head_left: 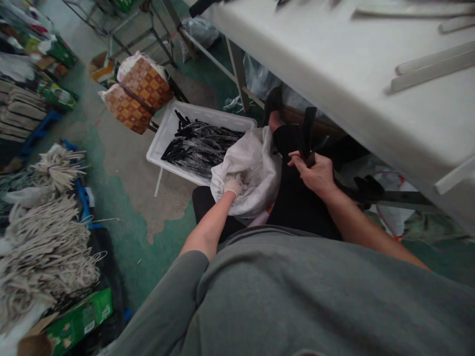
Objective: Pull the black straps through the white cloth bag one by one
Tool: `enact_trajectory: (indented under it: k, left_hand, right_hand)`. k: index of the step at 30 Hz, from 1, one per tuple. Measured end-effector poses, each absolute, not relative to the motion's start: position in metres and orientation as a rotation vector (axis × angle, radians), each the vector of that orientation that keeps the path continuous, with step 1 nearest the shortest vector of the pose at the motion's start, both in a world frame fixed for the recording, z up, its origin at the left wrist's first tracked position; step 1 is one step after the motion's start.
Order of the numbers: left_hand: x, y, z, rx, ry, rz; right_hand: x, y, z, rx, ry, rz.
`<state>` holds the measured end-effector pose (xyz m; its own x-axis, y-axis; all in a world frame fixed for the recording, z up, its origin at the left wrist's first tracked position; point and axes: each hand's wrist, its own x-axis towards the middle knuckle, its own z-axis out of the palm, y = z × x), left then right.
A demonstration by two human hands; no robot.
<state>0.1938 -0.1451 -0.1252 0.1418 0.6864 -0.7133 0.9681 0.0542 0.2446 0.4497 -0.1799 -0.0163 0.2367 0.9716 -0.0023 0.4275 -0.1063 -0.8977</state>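
My right hand (315, 170) is closed around a few flat black strips (309, 131) that stick up above my fist, over my right leg. My left hand (233, 186), which seems to wear a pale glove, reaches into the mouth of a white woven sack (265, 173) between my legs. Its fingers are blurred and partly hidden there, and what they touch does not show. Just beyond the sack, a white plastic bin (158, 148) holds a heap of black strips (202, 143), many of them dusted with white powder.
A white-topped table (334, 64) with pale strips (434, 66) runs along my right, its edge close to my right arm. A chair with a checked cushion (143, 94) stands behind the bin. Bundles of beige cord (48, 252) and a green carton (81, 316) lie at left.
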Motion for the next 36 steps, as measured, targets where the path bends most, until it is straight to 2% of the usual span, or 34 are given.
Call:
enact_trajectory:
  k: [3,7,9,13,15,22,26,31,36]
  left_hand:
    - [0.176,-0.141,-0.114,1.697,1.699,-0.474]
    - [0.138,-0.14,-0.076,1.735,1.834,-0.385]
    - [0.121,-0.147,-0.051,1.694,1.871,-0.136]
    - [0.106,-0.178,-0.003,1.283,1.683,0.676]
    - [0.108,-0.194,0.019,1.147,1.597,0.849]
    - [0.13,-0.219,0.082,1.282,1.378,0.91]
    - [0.133,-0.212,0.112,1.327,1.368,0.915]
    - [0.114,-0.201,0.128,1.376,1.462,1.112]
    - [0.098,-0.191,0.096,1.306,1.501,1.179]
  right_hand:
    - [0.45,-0.181,-0.018,-1.674,-1.308,0.831]
    - [0.45,-0.178,-0.021,-1.659,-1.356,0.835]
    - [0.451,-0.176,-0.024,-1.653,-1.378,0.824]
    - [0.453,-0.172,-0.025,-1.671,-1.372,0.839]
    - [0.449,-0.171,-0.017,-1.646,-1.338,0.969]
    - [0.388,-0.175,0.049,-1.114,-1.488,1.713]
    - [0.349,-0.176,0.068,-0.874,-1.507,1.994]
    - [0.34,-0.177,0.068,-0.931,-1.517,1.851]
    - [0.362,-0.178,0.074,-0.978,-1.658,1.575]
